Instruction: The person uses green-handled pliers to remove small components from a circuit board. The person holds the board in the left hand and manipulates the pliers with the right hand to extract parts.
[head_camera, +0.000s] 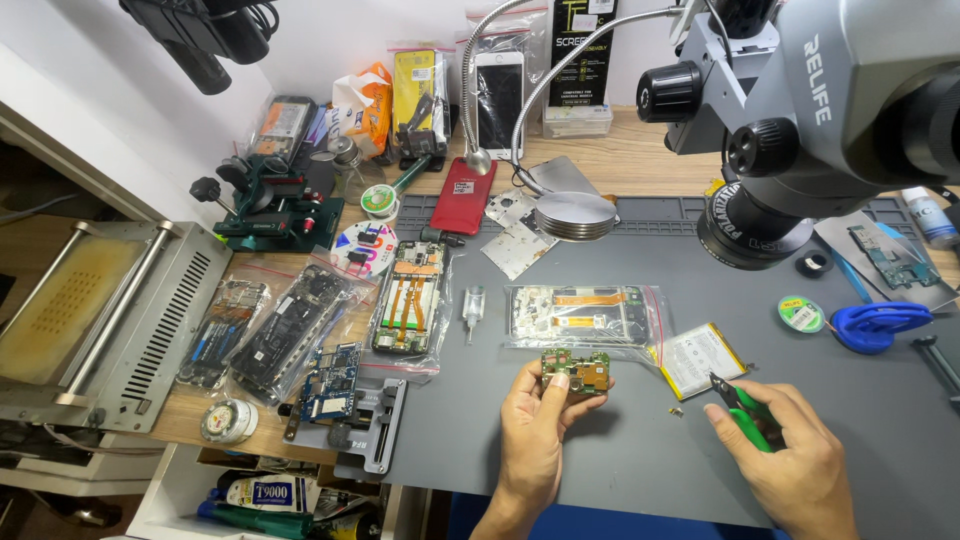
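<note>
Hands low on grey work mat: left hand at 6 o'clock, fingers closed on small green circuit board, held just above the mat. Right hand at 4 o'clock, gripping green-handled cutters, tips pointing toward 10 o'clock, near the board but apart from it. Battery pack lies just beyond the cutters. Bagged phone frame directly beyond the board, at 12 o'clock. Opened phone in a bag at 10 o'clock. Microscope head overhangs at 1 o'clock. Blue tool at 3 o'clock.
</note>
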